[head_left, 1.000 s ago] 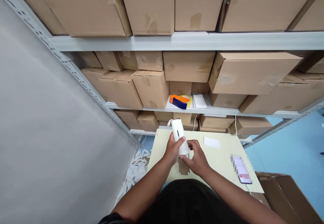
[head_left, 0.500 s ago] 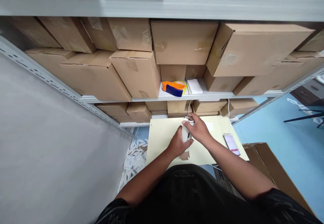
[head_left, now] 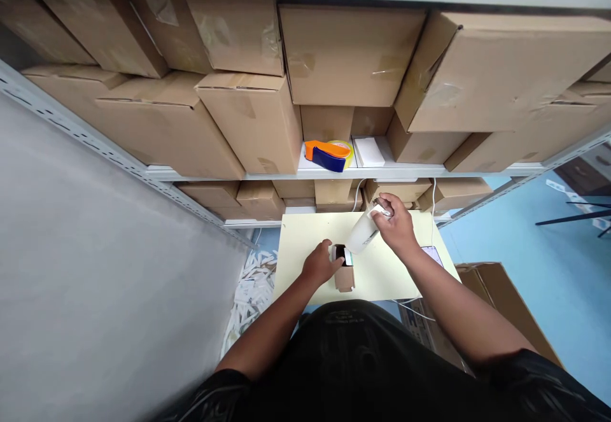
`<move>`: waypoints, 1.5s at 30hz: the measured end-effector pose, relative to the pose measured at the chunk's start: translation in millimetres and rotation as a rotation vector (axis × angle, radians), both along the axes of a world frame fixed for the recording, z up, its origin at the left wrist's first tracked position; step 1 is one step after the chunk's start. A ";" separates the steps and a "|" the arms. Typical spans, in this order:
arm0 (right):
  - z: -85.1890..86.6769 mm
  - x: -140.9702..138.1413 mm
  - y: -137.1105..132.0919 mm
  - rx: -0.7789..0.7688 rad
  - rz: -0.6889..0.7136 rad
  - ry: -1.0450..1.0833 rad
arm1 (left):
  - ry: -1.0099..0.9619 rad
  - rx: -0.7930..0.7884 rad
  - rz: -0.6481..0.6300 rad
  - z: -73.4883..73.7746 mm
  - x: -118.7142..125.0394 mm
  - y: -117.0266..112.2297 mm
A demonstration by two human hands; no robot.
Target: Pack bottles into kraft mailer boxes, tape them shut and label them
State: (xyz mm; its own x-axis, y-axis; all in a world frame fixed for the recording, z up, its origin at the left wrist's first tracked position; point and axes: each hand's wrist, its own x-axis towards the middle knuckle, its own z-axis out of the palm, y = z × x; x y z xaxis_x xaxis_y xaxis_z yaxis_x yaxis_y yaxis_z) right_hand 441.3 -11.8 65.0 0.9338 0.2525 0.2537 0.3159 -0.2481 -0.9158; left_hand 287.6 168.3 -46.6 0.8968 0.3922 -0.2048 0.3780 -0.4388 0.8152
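Observation:
A white bottle-shaped item [head_left: 361, 233] with dark print on its side is tilted above the table, its shiny top up and to the right. My right hand [head_left: 397, 226] is closed around that top end. Just below its lower end lies a small brown cardboard box [head_left: 344, 278], with its end open, a dark inside and a pale flap. At the box's left side is my left hand [head_left: 319, 264], fingers apart and thumb over the box's edge; whether it presses on the box I cannot tell.
The pale yellow table [head_left: 300, 237] holds a phone [head_left: 432, 255] on its right. An orange and blue tape dispenser [head_left: 328, 154] and a small white box [head_left: 369, 152] rest on the shelf among cardboard boxes [head_left: 252, 123]. White scraps [head_left: 251, 288] lie on the floor at left.
My left hand has let go of the white bottle-shaped item and moved down left to the small box. My right hand has lifted the item up and right, tilting it. The view has shifted slightly.

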 end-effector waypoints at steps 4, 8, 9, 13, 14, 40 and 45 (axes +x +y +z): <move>-6.5 -7.0 5.4 0.056 0.016 0.022 | 0.045 -0.042 0.065 -5.8 2.8 -5.3; -21.3 -20.6 12.7 0.065 0.064 0.072 | 0.090 -0.328 0.171 -11.0 1.7 -1.6; -26.5 -24.1 14.3 0.065 0.080 0.086 | 0.109 -0.426 0.192 -13.0 0.8 -1.3; -48.6 -33.8 17.8 0.050 0.146 0.137 | 0.126 -0.588 0.212 -21.5 -3.7 -2.4; -53.2 -34.7 17.2 0.032 0.156 0.134 | 0.121 -0.597 0.213 -23.3 -4.8 -2.8; -103.2 -49.0 -8.7 -0.435 0.481 -0.305 | 0.059 -0.640 0.200 -26.9 -10.3 -16.6; -128.4 -57.9 -11.4 -0.535 0.554 -0.335 | 0.059 -0.635 0.176 -28.2 -12.1 -19.8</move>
State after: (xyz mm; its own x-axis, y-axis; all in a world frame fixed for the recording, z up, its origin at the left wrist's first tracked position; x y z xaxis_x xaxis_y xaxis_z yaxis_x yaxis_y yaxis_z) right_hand 383.4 -23.2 -63.4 0.5361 0.8174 0.2108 0.7542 -0.3517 -0.5546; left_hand 275.5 148.5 -74.7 0.8106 0.3188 -0.4912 0.4521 0.1926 0.8709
